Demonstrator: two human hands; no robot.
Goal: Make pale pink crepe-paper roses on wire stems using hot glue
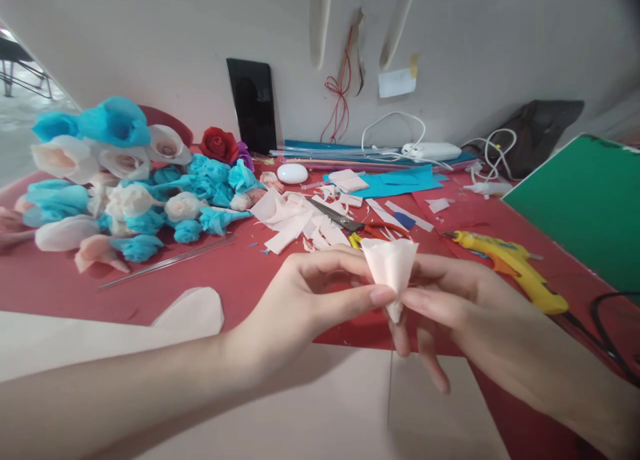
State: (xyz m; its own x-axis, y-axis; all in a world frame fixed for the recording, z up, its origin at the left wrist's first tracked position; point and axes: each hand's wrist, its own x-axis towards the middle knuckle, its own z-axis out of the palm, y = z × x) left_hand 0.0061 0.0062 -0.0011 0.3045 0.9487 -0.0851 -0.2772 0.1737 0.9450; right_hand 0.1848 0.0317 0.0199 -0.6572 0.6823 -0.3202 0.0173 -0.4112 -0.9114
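Between my two hands is a small pale pink paper flower [389, 263], wide at the top and gathered to a point below. My left hand [320, 300] pinches its base from the left with thumb and fingers. From the right, my right hand [445, 293] pinches the same base, its lower fingers hanging loose underneath. A thin stem [391, 380] runs down from the flower. Under my hands lies a large pale sheet [320, 407], and a cut pale petal [193, 310] rests left of my left hand.
Finished blue, white and pink paper flowers [135, 203] crowd the left. Paper scraps [287, 213] and scissors [345, 220] lie beyond my hands. A yellow glue gun [520, 270] and a green board [590, 200] are at right. A black phone [253, 107] leans on the wall.
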